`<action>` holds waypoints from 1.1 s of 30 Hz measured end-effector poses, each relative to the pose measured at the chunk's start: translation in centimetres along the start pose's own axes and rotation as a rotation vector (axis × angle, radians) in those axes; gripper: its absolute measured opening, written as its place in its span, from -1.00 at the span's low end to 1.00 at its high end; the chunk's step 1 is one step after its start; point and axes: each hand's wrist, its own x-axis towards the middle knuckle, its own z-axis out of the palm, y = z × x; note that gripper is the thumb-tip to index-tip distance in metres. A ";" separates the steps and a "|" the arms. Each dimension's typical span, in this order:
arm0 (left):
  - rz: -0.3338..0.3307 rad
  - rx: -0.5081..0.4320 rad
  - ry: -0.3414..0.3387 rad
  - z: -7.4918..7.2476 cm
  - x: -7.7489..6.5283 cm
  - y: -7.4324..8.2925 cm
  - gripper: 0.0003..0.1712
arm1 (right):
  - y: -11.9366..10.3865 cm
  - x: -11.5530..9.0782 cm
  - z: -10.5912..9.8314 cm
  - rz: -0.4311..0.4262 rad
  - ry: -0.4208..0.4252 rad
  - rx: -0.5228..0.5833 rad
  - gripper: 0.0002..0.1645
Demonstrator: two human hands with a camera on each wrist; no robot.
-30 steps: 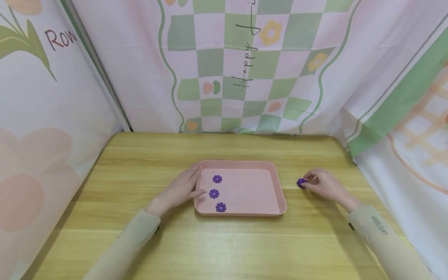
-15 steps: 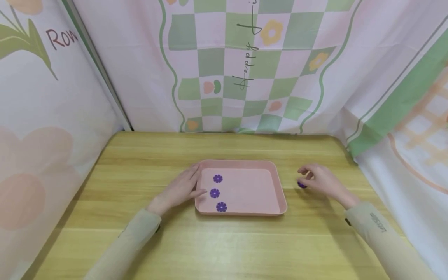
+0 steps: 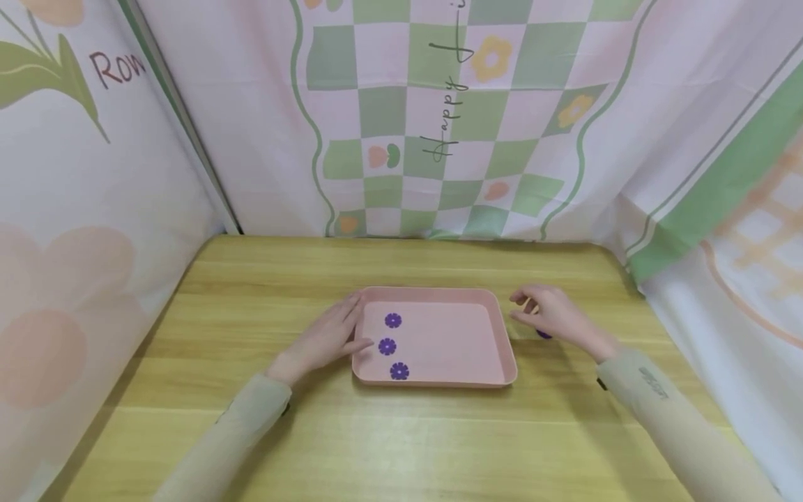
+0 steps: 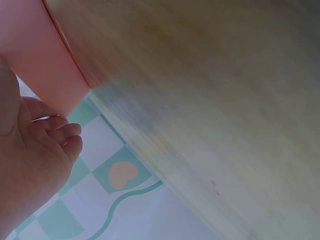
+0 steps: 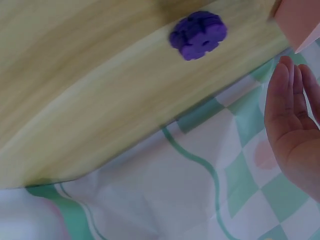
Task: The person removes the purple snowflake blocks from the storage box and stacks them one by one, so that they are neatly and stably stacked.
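Note:
At the left end of the pink tray (image 3: 439, 380), my left hand (image 3: 316, 343) rests against the rim, thumb reaching over the inside. Three purple flower-shaped discs (image 3: 387, 346) lie in a column near that end. My right hand (image 3: 552, 314) hovers just right of the tray, thumb and index fingertips apart, with nothing visible between them. Under this hand a small stack of purple discs (image 5: 199, 36) sits on the table; in the head view my hand mostly covers it. The left wrist view shows my fingers (image 4: 65, 135) by the tray's outer corner.
The wooden table (image 3: 408, 446) carries the tray near its middle. Printed curtains hang behind it (image 3: 439, 139) and along both sides, close to the table's edges.
My right hand has let go of the purple disc stack, lifted, and moved left toward the tray. The left hand has stayed on the tray; the discs inside it have not moved.

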 end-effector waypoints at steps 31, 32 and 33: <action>0.004 0.022 0.015 0.2 0.0 -0.1 0.05 | -5.8 6.6 3.3 -0.171 -0.100 0.019 -0.67; 0.002 0.021 0.014 0.2 0.0 -0.1 0.05 | -5.9 6.7 3.4 -0.177 -0.100 0.020 -0.68; 0.001 0.024 0.014 0.2 0.0 -0.1 0.05 | -6.0 6.8 3.5 -0.184 -0.101 0.022 -0.68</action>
